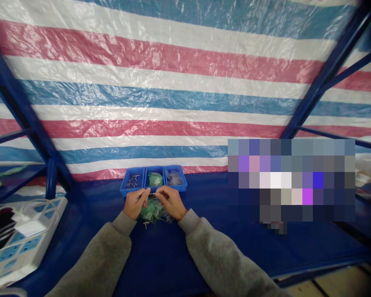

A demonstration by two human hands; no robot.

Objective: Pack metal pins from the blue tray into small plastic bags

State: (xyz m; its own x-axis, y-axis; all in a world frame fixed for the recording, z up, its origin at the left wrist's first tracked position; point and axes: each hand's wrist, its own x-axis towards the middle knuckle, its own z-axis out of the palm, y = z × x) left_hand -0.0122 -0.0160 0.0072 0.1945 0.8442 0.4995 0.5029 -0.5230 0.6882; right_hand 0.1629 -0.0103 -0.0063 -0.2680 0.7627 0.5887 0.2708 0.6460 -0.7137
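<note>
My left hand (pixel 136 203) and my right hand (pixel 172 202) are close together, just in front of the bins, with fingertips pinched. Between them shows a small thin metallic piece (pixel 152 194); its exact kind is too small to make out. Below the hands lies a loose pile of green pieces (pixel 153 211) mixed with slim silvery pins and some clear bits. Behind the hands stand three joined blue bins. Thin metal pins (pixel 134 181) lie in the left bin (pixel 123 184), green pieces (pixel 155 179) in the middle one, and clear plastic pieces (pixel 174 178) in the right one.
The blue table (pixel 160 264) extends around the pile. At the left lies a white power strip (pixel 34 247) with a plug and cables. A striped plastic sheet (pixel 173 99) hangs behind, between blue metal posts (pixel 34 119). A pixelated patch hides the right side.
</note>
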